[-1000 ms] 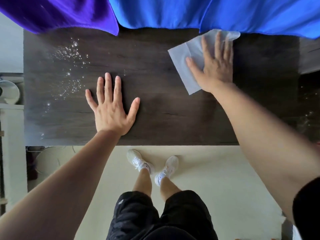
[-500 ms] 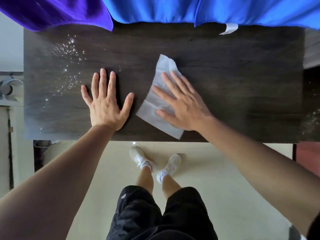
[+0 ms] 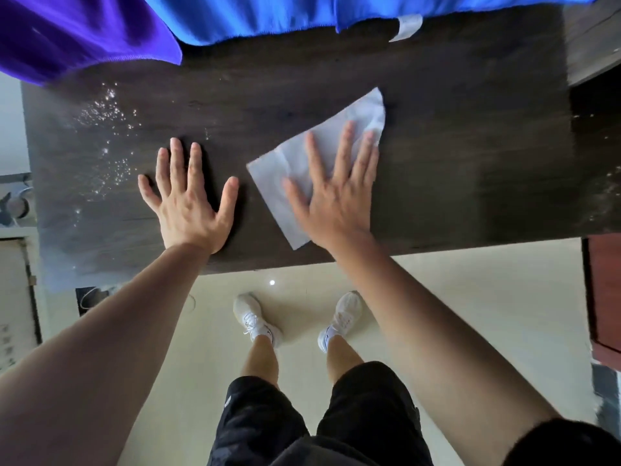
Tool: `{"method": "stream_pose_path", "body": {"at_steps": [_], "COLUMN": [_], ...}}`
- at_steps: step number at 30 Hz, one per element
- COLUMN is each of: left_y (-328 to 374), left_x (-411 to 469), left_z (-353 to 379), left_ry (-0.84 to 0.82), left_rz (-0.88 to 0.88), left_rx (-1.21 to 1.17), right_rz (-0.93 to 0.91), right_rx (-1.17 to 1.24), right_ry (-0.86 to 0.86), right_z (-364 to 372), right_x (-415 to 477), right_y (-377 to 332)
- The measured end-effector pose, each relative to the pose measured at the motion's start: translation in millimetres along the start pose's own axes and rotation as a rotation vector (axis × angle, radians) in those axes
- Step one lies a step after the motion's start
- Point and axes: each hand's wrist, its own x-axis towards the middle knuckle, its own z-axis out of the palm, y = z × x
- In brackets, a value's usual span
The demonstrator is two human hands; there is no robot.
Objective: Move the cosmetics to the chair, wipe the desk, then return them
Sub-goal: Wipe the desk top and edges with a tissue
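Desk (image 3: 453, 146) is being wiped at centre: right hand (image 3: 336, 200), open and flat, pressing a wipe (image 3: 275, 176); left hand (image 3: 188, 203) bracing flat. Ungripped, the wipe could bunch, missing droplets (image 3: 104, 142) at ten o'clock.

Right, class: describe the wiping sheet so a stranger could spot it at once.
Find the dark wooden desk. Near its middle the right hand presses a pale sheet flat. The left hand beside it lies on bare wood; the blue cloth and purple cloth beyond are vivid.
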Motion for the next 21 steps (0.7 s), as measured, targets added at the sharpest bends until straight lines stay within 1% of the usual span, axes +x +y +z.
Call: {"method": "stream_pose_path", "body": {"at_steps": [3,5,7,8,10,12,14,15,17,19,21], "left_y": [0.8,-0.2,-1.2,-1.1,0.9,1.8,-5.5,-13.5,-40.5,-82.0,-131.5], "left_x": [3.3,0.4,-1.4,-1.1,-1.1,-2.2,-6.4,-8.9,-12.2,-17.3,-21.5], "left_z": [-0.4,0.5,1.2,0.9,0.5,-1.0,-4.7,-6.8,-12.8,-19.2,-27.3], "left_ry": [-0.003,-0.002,0.000,0.002,0.006,0.014,0.034,0.036,0.034,0.044,0.053], "left_rz": [0.001,0.003,0.012,0.013,0.024,0.047,0.093,0.131,0.189,0.141,0.027], "left_rx": [-0.004,-0.003,-0.024,-0.039,-0.065,-0.096,-0.135,-0.131,-0.067,-0.013,0.018], "right_rz": [-0.128,-0.153,-0.062,0.017,0.199,0.343,0.406,0.392,0.300,0.191,0.068], "right_rx": [0.035,0.008,-0.021,-0.041,-0.080,-0.085,-0.073,-0.076,-0.089,-0.072,-0.032], "right_ry": [-0.039,-0.063,-0.013,0.020,0.032,0.023,0.013,0.010,0.031,0.042,0.019], "right_z": [2.3,-0.1,-4.5,-6.6,-11.0,-11.1,-6.7,-4.2,2.4,9.2,17.7], "right_x": [-40.6,-57.8,-69.3,-73.2,-81.3,-85.4,-85.9,-85.5,-84.5,-84.0,-82.6], "right_y": [0.0,21.4,52.8,69.0,93.7,96.3,76.4,60.6,21.5,-26.6,-83.2]}}
